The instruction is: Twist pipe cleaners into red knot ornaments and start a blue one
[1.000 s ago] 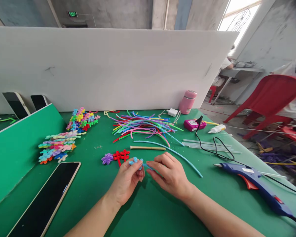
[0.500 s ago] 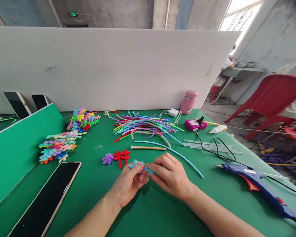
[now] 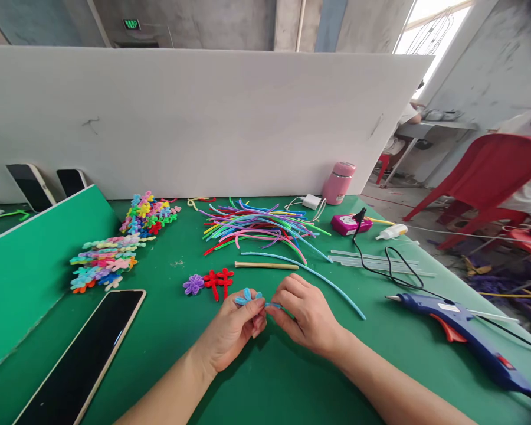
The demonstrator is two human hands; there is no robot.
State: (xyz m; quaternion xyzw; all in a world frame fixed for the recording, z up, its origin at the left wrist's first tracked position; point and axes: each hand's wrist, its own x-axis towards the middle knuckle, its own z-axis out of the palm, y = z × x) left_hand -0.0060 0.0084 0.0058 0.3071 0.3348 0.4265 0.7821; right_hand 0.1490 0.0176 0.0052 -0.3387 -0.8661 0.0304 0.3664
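Observation:
Between the fingers of my left hand (image 3: 236,323) is a light blue pipe cleaner flower (image 3: 246,297), its looped petals sticking up past the thumb. My right hand (image 3: 305,313) pinches the loose end of the same blue pipe cleaner, close beside the left fingertips; the fingers partly cover it. Just beyond my left hand lie a purple pipe cleaner flower (image 3: 193,285) and two red pipe cleaner flowers (image 3: 218,284) with stems. A long light blue pipe cleaner (image 3: 331,284) curves across the table past my right hand, near a thin tan stick (image 3: 266,266).
A pile of coloured pipe cleaners (image 3: 261,224) lies at the back. Finished flowers (image 3: 104,262) are stacked at left, above a large phone (image 3: 82,360). At right are a blue glue gun (image 3: 460,330) with its cord, clear glue sticks (image 3: 371,261), a white bottle (image 3: 392,231) and a pink flask (image 3: 338,183).
My right fingers have closed in on the blue pipe cleaner's end and drawn slightly to the right. The flower has turned a little in my left hand, its petals showing differently.

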